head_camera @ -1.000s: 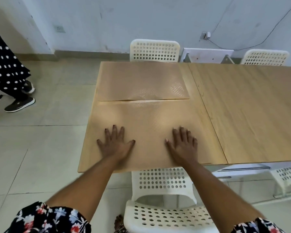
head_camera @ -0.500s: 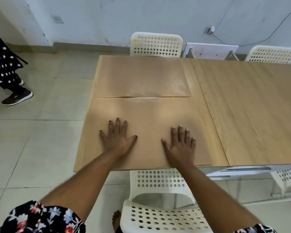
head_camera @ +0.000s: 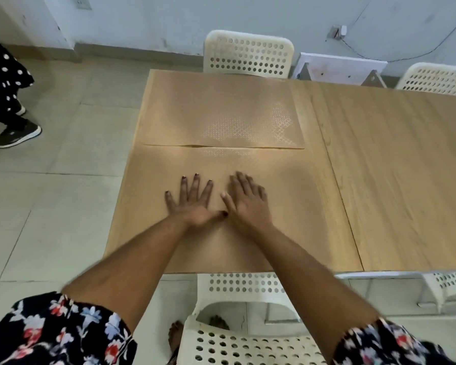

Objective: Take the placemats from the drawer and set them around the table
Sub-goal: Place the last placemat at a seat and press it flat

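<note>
Two tan placemats lie on the left end of the wooden table [head_camera: 392,180]. The far placemat [head_camera: 216,111] lies flat by the far edge, showing a shiny dotted pattern. The near placemat [head_camera: 287,206] covers the table's near left part, its far edge touching the other mat. My left hand [head_camera: 192,201] and my right hand [head_camera: 245,201] press flat on the near placemat, side by side, thumbs touching, fingers spread. Neither hand holds anything.
White perforated chairs stand at the far side [head_camera: 248,52], far right [head_camera: 435,79], and near side under me [head_camera: 242,320]. A person in a polka-dot dress and black shoe [head_camera: 13,134] stands at the left on the tiled floor. A white board [head_camera: 340,68] leans against the wall.
My two hands have slid together from apart toward the middle of the near placemat, until the thumbs meet. The camera has moved closer and tilted downward.
</note>
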